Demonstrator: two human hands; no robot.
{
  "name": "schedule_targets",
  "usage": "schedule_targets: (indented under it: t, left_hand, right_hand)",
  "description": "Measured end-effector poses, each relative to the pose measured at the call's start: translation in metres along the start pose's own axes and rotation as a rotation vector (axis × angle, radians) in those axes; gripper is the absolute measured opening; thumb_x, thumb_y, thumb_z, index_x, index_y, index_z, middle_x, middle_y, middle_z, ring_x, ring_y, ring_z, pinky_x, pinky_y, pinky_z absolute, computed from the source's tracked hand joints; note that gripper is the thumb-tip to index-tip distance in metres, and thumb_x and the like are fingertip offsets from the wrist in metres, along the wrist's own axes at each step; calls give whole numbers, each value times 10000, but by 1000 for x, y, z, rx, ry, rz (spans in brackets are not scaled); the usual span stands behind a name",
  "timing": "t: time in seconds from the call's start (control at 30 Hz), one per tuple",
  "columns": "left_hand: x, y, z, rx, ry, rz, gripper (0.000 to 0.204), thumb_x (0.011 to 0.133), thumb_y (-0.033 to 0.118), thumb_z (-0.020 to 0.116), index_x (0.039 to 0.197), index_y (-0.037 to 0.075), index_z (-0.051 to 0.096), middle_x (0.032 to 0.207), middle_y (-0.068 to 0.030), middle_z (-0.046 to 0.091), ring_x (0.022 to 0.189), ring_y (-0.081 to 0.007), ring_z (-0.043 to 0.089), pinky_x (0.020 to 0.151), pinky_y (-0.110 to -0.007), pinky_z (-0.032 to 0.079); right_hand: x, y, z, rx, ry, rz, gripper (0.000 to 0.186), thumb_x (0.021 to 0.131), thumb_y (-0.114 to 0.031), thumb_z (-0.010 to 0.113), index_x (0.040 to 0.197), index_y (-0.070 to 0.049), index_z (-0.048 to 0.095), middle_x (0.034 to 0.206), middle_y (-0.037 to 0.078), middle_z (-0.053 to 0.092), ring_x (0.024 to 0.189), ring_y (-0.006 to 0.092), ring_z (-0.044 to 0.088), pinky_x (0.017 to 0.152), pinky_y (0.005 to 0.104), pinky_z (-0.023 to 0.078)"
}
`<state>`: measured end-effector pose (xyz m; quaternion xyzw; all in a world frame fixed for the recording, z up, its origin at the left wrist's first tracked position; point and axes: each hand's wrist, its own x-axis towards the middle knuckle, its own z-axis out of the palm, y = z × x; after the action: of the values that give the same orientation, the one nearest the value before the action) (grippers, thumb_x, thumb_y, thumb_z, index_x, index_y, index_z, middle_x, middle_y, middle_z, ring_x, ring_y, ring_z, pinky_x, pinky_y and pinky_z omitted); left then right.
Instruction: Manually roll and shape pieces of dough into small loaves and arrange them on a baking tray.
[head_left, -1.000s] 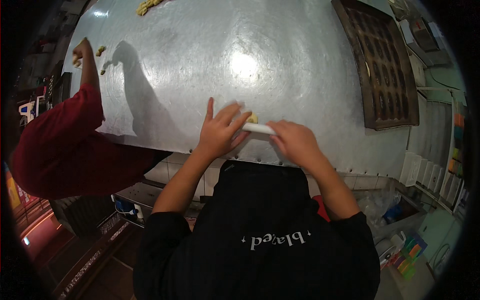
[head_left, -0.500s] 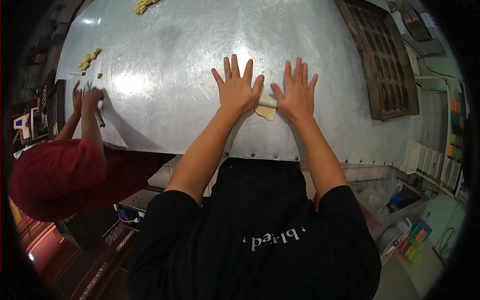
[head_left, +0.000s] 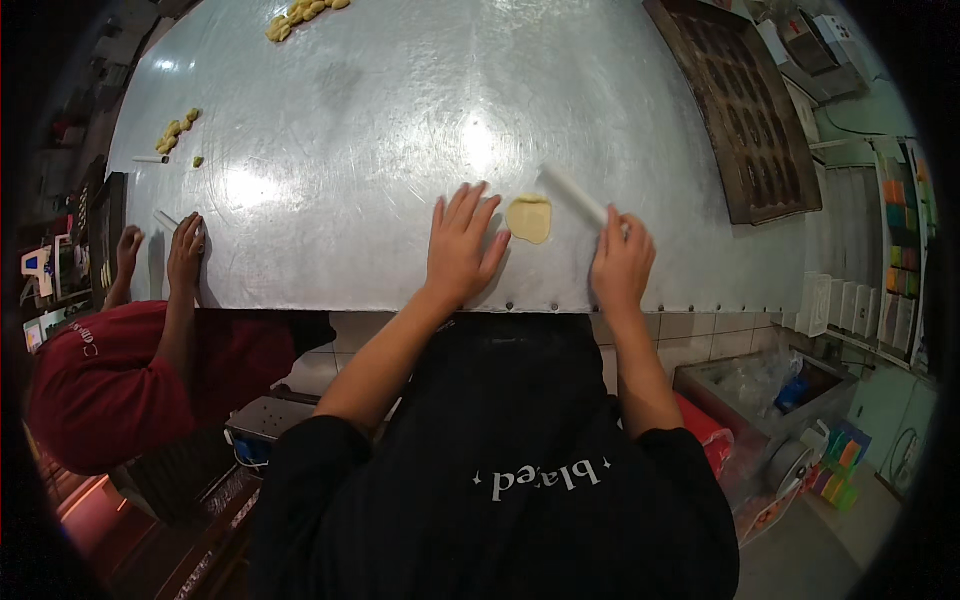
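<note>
A small flattened piece of dough (head_left: 529, 224) lies on the metal tabletop, its far edge thicker than the rest. Just left of it, my left hand (head_left: 460, 250) is low over the table with the fingers stretched out and nothing in them; the thumb comes close to the dough's edge. My right hand (head_left: 622, 265) is closed round the near end of a white rolling pin (head_left: 572, 190). The pin slants away to the far left, to the right of the dough, and is slightly blurred. Whether it touches the table I cannot tell.
A dark tray with rows of hollows (head_left: 745, 120) rests at the right. Dough lumps (head_left: 180, 130) sit at the left, more dough pieces (head_left: 300, 18) at the far edge. On the left, a co-worker in a maroon shirt (head_left: 120, 385) has a hand at a white rod (head_left: 166, 219).
Both hands were spread flat over the rolling pin on the dough. My right hand has gripped the pin and swung it off to the right; my left hand has drawn back nearer. The dough is uncovered.
</note>
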<state>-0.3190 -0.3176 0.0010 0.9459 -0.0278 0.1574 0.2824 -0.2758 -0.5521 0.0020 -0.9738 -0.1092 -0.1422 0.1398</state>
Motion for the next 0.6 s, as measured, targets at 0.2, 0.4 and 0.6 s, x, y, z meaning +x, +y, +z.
schedule_targets:
  t: [0.2, 0.4, 0.6]
  left_hand:
    - [50, 1, 21, -122, -180, -39, 209, 838, 223, 660, 1030, 156, 709, 1011, -28, 656, 974, -225, 580, 884, -385, 391]
    - [42, -8, 20, -200, -202, -31, 98, 782, 188, 705, 862, 146, 741, 941, 6, 665, 890, -216, 597, 814, -374, 415]
    - [26, 1, 1, -138, -172, 106, 440, 811, 235, 660, 1230, 109, 614, 1286, -125, 554, 1178, -302, 519, 992, -456, 380]
  right_hand:
    - [34, -39, 18, 402, -163, -102, 250, 859, -123, 619, 1097, -87, 683, 1034, 79, 625, 948, 288, 581, 839, 392, 448]
    - [31, -45, 19, 443, -192, -147, 124, 844, -167, 647, 907, -76, 703, 847, 69, 641, 854, 287, 589, 790, 404, 452]
    - [14, -52, 12, 429, -85, -97, 445, 872, -271, 625, 1256, -52, 575, 1259, 174, 556, 1169, 347, 511, 995, 452, 372]
